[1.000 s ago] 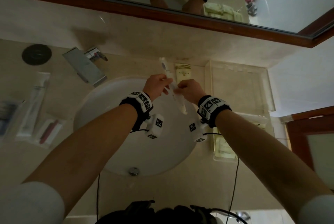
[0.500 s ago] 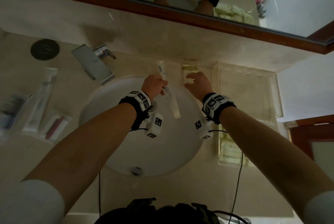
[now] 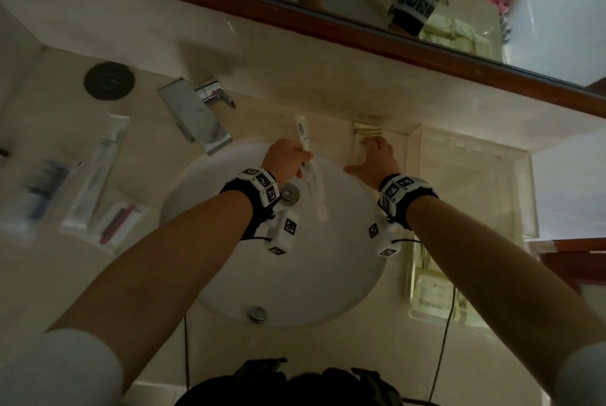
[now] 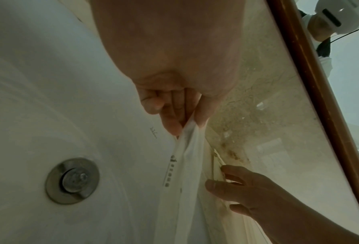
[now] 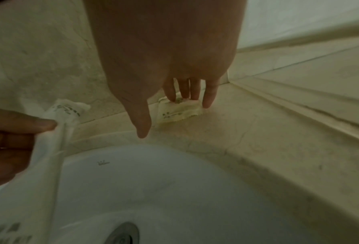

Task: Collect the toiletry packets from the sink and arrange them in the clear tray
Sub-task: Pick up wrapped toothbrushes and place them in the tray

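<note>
My left hand (image 3: 295, 163) pinches a long white toiletry packet (image 3: 314, 189) near its upper end, so it hangs over the white sink (image 3: 328, 258). The left wrist view shows thumb and fingers closed on the packet (image 4: 185, 165). My right hand (image 3: 373, 156) lies with straight fingers (image 5: 187, 92) on a small cream packet (image 5: 178, 112), which lies flat on the counter behind the sink (image 3: 364, 135). The clear tray (image 3: 475, 192) stands on the counter just right of that hand. Cream packets (image 3: 433, 291) lie in its near end.
A chrome faucet (image 3: 196, 117) stands at the sink's back left, and the drain (image 3: 290, 194) is under my left wrist. Several wrapped items (image 3: 98, 176) lie on the left counter near a black disc (image 3: 109, 80). A wood-framed mirror (image 3: 360, 35) runs along the back.
My right hand has let go of the long white packet and moved back and right onto the small cream packet. The left hand still holds the long packet.
</note>
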Demonstrator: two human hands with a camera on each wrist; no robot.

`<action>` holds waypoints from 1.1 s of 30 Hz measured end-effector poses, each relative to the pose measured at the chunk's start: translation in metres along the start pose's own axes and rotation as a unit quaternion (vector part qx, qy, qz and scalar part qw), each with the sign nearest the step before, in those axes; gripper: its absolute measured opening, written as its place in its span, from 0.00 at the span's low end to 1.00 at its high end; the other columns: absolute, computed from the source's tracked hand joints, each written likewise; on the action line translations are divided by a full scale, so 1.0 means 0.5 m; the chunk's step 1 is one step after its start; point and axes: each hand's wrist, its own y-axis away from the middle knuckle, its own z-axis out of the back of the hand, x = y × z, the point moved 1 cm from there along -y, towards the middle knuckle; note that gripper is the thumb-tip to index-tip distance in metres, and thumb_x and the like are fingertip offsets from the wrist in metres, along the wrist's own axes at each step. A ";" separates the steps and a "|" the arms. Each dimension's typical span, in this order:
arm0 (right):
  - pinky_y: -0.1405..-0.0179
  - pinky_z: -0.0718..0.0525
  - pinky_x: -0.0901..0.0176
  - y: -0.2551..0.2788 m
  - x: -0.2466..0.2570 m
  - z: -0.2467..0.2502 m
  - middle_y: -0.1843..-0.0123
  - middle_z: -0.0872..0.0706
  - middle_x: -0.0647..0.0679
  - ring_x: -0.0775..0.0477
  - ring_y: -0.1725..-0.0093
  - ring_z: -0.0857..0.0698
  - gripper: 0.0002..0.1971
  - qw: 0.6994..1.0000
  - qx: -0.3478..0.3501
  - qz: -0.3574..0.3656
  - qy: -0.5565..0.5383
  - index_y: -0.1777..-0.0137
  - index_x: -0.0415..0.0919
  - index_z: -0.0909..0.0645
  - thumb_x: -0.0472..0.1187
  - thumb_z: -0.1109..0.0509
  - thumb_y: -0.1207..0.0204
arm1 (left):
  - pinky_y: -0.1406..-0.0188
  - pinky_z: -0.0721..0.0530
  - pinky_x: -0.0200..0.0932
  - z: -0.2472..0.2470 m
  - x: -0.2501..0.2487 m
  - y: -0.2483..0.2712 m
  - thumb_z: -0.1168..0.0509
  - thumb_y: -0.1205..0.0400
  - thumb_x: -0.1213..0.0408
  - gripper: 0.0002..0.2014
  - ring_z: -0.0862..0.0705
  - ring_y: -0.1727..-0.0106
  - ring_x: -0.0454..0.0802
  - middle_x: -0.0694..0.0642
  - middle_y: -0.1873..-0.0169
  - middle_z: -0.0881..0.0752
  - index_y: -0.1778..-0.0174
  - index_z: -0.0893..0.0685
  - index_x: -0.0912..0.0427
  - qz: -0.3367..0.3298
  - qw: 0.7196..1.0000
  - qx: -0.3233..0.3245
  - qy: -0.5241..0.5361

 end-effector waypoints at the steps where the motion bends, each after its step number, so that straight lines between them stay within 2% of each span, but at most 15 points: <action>1: 0.23 0.33 0.40 0.000 0.001 -0.003 0.19 0.40 0.41 0.37 0.20 0.41 0.43 1.000 -0.005 0.001 -0.002 0.19 0.40 0.39 0.55 0.24 0.30 | 0.74 0.22 0.35 0.002 0.002 0.000 0.33 0.19 0.63 0.11 0.19 0.77 0.50 0.62 0.66 0.12 0.59 0.12 0.68 0.000 1.000 -0.001 -0.005; 5: 0.25 0.31 0.40 0.006 0.001 -0.013 0.21 0.37 0.42 0.38 0.22 0.38 0.41 1.000 -0.020 0.012 0.007 0.21 0.40 0.37 0.53 0.23 0.31 | 0.81 0.27 0.28 0.003 0.008 0.005 0.33 0.19 0.62 0.12 0.19 0.78 0.49 0.61 0.69 0.13 0.63 0.14 0.67 -0.001 1.000 -0.005 -0.029; 10: 0.31 0.25 0.42 0.024 0.002 -0.022 0.25 0.32 0.43 0.39 0.26 0.32 0.33 0.998 -0.054 0.020 0.018 0.26 0.40 0.32 0.46 0.24 0.29 | 0.62 0.16 0.43 -0.002 0.015 0.010 0.33 0.19 0.62 0.12 0.17 0.76 0.51 0.65 0.63 0.10 0.57 0.12 0.69 0.000 1.000 -0.012 -0.024; 14: 0.33 0.24 0.44 0.033 0.007 -0.022 0.25 0.30 0.43 0.40 0.27 0.31 0.26 0.998 -0.057 0.015 -0.013 0.27 0.41 0.30 0.40 0.31 0.25 | 0.58 0.13 0.49 0.000 0.018 0.014 0.33 0.20 0.62 0.13 0.17 0.75 0.52 0.66 0.62 0.10 0.56 0.12 0.70 0.001 1.000 -0.016 -0.021; 18: 0.33 0.25 0.44 0.040 0.011 -0.019 0.24 0.32 0.43 0.39 0.27 0.32 0.30 0.999 -0.031 0.016 0.021 0.25 0.41 0.33 0.36 0.31 0.28 | 0.58 0.12 0.50 0.002 0.017 0.019 0.33 0.20 0.61 0.12 0.17 0.76 0.51 0.64 0.62 0.10 0.56 0.11 0.69 0.000 1.000 -0.017 -0.022; 22: 0.35 0.26 0.45 0.052 0.015 -0.023 0.25 0.31 0.42 0.38 0.27 0.31 0.31 0.998 -0.033 0.021 0.042 0.25 0.40 0.34 0.31 0.33 0.30 | 0.62 0.15 0.45 0.007 0.013 0.027 0.34 0.19 0.61 0.12 0.17 0.76 0.50 0.63 0.63 0.10 0.59 0.12 0.67 -0.004 0.999 -0.018 -0.033; 26: 0.37 0.25 0.45 0.052 0.014 -0.022 0.28 0.28 0.41 0.37 0.30 0.28 0.28 0.997 -0.046 0.028 0.056 0.27 0.39 0.32 0.33 0.32 0.28 | 0.71 0.19 0.38 0.012 0.016 0.031 0.34 0.19 0.61 0.11 0.18 0.77 0.49 0.61 0.65 0.12 0.60 0.12 0.65 -0.004 0.999 -0.015 -0.041; 29: 0.37 0.25 0.44 0.051 0.013 -0.022 0.27 0.28 0.41 0.37 0.30 0.28 0.23 0.996 -0.059 0.036 0.063 0.27 0.39 0.31 0.40 0.34 0.22 | 0.69 0.18 0.38 0.015 0.020 0.032 0.34 0.19 0.61 0.13 0.17 0.77 0.50 0.63 0.64 0.11 0.58 0.12 0.68 -0.002 0.999 -0.020 -0.042; 31: 0.35 0.25 0.43 0.051 0.012 -0.023 0.26 0.30 0.41 0.37 0.29 0.28 0.26 0.995 -0.053 0.042 0.079 0.26 0.40 0.32 0.45 0.32 0.22 | 0.67 0.17 0.40 0.017 0.022 0.033 0.34 0.20 0.61 0.13 0.17 0.76 0.51 0.65 0.63 0.10 0.58 0.12 0.69 -0.001 0.999 -0.023 -0.040; 33: 0.33 0.26 0.42 0.051 0.011 -0.025 0.25 0.31 0.42 0.38 0.28 0.29 0.32 0.993 -0.042 0.042 0.103 0.25 0.40 0.33 0.49 0.28 0.25 | 0.70 0.18 0.39 0.018 0.022 0.034 0.34 0.20 0.61 0.13 0.17 0.76 0.52 0.65 0.63 0.10 0.59 0.12 0.69 0.001 0.999 -0.022 -0.041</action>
